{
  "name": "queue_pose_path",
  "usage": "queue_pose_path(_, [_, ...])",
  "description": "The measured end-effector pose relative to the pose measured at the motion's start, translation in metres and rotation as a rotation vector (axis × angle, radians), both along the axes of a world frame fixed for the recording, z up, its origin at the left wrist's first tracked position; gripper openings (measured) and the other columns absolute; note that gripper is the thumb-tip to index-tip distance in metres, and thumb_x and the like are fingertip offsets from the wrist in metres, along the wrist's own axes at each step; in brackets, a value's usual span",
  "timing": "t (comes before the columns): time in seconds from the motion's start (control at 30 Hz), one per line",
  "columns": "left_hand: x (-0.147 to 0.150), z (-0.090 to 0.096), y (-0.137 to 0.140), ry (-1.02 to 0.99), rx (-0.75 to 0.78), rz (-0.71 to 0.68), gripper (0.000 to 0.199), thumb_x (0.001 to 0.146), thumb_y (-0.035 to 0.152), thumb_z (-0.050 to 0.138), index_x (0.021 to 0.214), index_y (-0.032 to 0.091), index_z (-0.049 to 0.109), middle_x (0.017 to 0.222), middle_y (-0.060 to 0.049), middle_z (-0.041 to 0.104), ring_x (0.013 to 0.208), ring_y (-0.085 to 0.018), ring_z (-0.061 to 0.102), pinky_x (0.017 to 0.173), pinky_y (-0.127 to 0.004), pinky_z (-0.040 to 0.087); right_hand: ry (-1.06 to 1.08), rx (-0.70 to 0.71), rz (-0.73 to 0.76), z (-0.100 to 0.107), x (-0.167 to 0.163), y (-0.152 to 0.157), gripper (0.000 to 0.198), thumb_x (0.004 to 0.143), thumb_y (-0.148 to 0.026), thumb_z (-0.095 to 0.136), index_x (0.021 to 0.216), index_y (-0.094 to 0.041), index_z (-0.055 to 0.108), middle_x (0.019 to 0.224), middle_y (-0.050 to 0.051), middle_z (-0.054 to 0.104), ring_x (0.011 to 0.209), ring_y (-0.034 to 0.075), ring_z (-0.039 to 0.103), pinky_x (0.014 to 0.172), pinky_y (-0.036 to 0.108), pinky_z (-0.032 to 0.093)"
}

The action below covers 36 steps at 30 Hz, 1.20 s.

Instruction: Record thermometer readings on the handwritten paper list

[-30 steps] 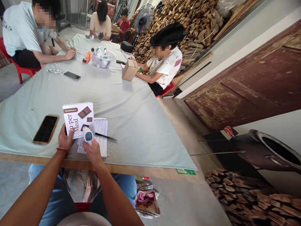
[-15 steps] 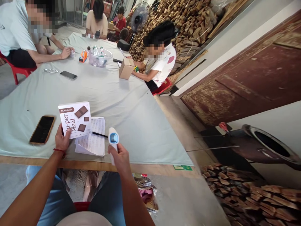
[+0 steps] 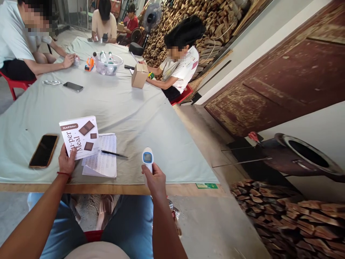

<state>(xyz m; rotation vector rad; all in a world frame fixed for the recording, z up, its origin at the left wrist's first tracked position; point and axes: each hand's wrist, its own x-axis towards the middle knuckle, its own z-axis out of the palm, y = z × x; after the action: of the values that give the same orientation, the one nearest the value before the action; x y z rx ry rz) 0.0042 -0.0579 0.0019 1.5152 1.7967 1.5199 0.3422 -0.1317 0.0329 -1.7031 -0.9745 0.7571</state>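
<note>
My left hand [image 3: 66, 160] grips the lower left corner of a white food box [image 3: 87, 147] printed with brown squares, tilted above the table. In my right hand [image 3: 156, 178] is a white infrared thermometer [image 3: 147, 157], its blue-framed screen facing me. Partly under the box lie sheets of handwritten paper [image 3: 109, 165]. Across them rests a black pen [image 3: 114, 154], its tip pointing toward the thermometer. To the left of my left hand a phone in a brown case [image 3: 43, 150] lies face up.
The table [image 3: 129, 111] has a pale cloth. Farther off are a second phone [image 3: 73, 86], a plastic basin of bottles [image 3: 107, 69], an orange tape dispenser [image 3: 89, 64] and a cardboard box [image 3: 139, 76]. Several people sit around it. Stacked firewood [image 3: 269, 216] lies at the lower right.
My right hand has moved the thermometer to the right, away from the pen and papers. My left hand still holds the box; the whole view has shifted slightly.
</note>
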Motion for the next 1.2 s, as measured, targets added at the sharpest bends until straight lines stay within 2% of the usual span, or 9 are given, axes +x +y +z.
queue_pose_path(0.1, [0.0, 0.001, -0.001, 0.014, 0.005, -0.001, 0.062, 0.086, 0.065, 0.05, 0.123, 0.015, 0.058, 0.111, -0.014, 0.072, 0.099, -0.029, 0.068, 0.088, -0.041, 0.054, -0.128, -0.047, 0.016, -0.011, 0.004, 0.008, 0.056, 0.073, -0.056, 0.06, 0.108, -0.013, 0.069, 0.086, 0.006, 0.068, 0.077, 0.022, 0.058, 0.069, 0.031, 0.044])
queue_pose_path(0.2, [0.001, 0.003, -0.001, 0.016, 0.003, 0.0, 0.062, 0.087, 0.064, 0.05, 0.123, 0.014, 0.058, 0.111, -0.015, 0.071, 0.099, -0.028, 0.068, 0.087, -0.04, 0.054, -0.427, -0.226, 0.024, -0.018, 0.011, 0.019, 0.049, 0.08, -0.044, 0.057, 0.121, -0.017, 0.065, 0.105, 0.01, 0.067, 0.091, 0.025, 0.06, 0.075, 0.033, 0.044])
queue_pose_path(0.3, [0.002, 0.003, -0.002, 0.007, -0.002, -0.001, 0.062, 0.087, 0.064, 0.05, 0.122, 0.014, 0.058, 0.11, -0.014, 0.071, 0.098, -0.028, 0.068, 0.086, -0.04, 0.054, -0.695, -0.41, 0.065, -0.024, 0.019, 0.028, 0.045, 0.085, -0.035, 0.056, 0.126, -0.018, 0.063, 0.11, 0.014, 0.063, 0.094, 0.026, 0.061, 0.078, 0.034, 0.043])
queue_pose_path(0.37, [0.003, 0.003, -0.002, -0.001, 0.004, 0.003, 0.062, 0.086, 0.065, 0.05, 0.121, 0.014, 0.058, 0.111, -0.015, 0.071, 0.098, -0.028, 0.068, 0.086, -0.04, 0.054, -0.806, -0.443, 0.075, -0.03, 0.022, 0.031, 0.045, 0.086, -0.033, 0.059, 0.127, -0.015, 0.062, 0.11, 0.017, 0.062, 0.097, 0.029, 0.06, 0.081, 0.037, 0.042])
queue_pose_path(0.43, [0.003, 0.003, -0.002, -0.003, 0.003, 0.002, 0.062, 0.085, 0.066, 0.05, 0.119, 0.015, 0.058, 0.109, -0.014, 0.072, 0.097, -0.028, 0.068, 0.085, -0.04, 0.054, -0.896, -0.372, 0.02, -0.037, 0.02, 0.032, 0.048, 0.085, -0.032, 0.061, 0.128, -0.012, 0.06, 0.116, 0.02, 0.059, 0.105, 0.032, 0.057, 0.085, 0.041, 0.041])
queue_pose_path(0.53, [0.001, 0.001, -0.003, 0.006, -0.023, -0.002, 0.061, 0.086, 0.067, 0.049, 0.118, 0.016, 0.058, 0.108, -0.013, 0.072, 0.095, -0.029, 0.068, 0.084, -0.04, 0.054, -0.939, -0.116, -0.018, -0.049, 0.006, 0.035, 0.044, 0.086, -0.03, 0.056, 0.127, -0.015, 0.061, 0.124, 0.018, 0.057, 0.111, 0.032, 0.052, 0.091, 0.043, 0.04])
queue_pose_path(0.67, [-0.002, -0.003, -0.005, -0.015, -0.045, 0.027, 0.065, 0.084, 0.069, 0.05, 0.12, 0.016, 0.058, 0.11, -0.015, 0.072, 0.098, -0.031, 0.068, 0.086, -0.042, 0.054, -0.868, 0.153, 0.198, -0.06, -0.028, 0.047, 0.032, 0.09, -0.026, 0.048, 0.114, -0.019, 0.069, 0.112, 0.012, 0.062, 0.103, 0.027, 0.054, 0.091, 0.04, 0.042])
queue_pose_path(0.97, [-0.005, -0.013, -0.004, -0.037, -0.021, 0.039, 0.068, 0.083, 0.07, 0.051, 0.126, 0.016, 0.057, 0.116, -0.015, 0.071, 0.105, -0.032, 0.068, 0.093, -0.046, 0.053, -1.016, 0.012, 0.305, -0.056, -0.063, 0.056, 0.022, 0.089, -0.018, 0.056, 0.096, -0.024, 0.076, 0.098, 0.01, 0.066, 0.096, 0.025, 0.057, 0.085, 0.037, 0.039])
queue_pose_path(1.2, [-0.004, -0.012, -0.004, -0.044, -0.022, 0.028, 0.069, 0.084, 0.07, 0.05, 0.126, 0.015, 0.056, 0.117, -0.017, 0.07, 0.107, -0.033, 0.067, 0.094, -0.046, 0.053, -0.77, 0.043, 0.287, -0.058, -0.049, 0.05, 0.022, 0.091, -0.025, 0.048, 0.091, -0.019, 0.069, 0.093, 0.01, 0.069, 0.092, 0.025, 0.062, 0.085, 0.038, 0.041])
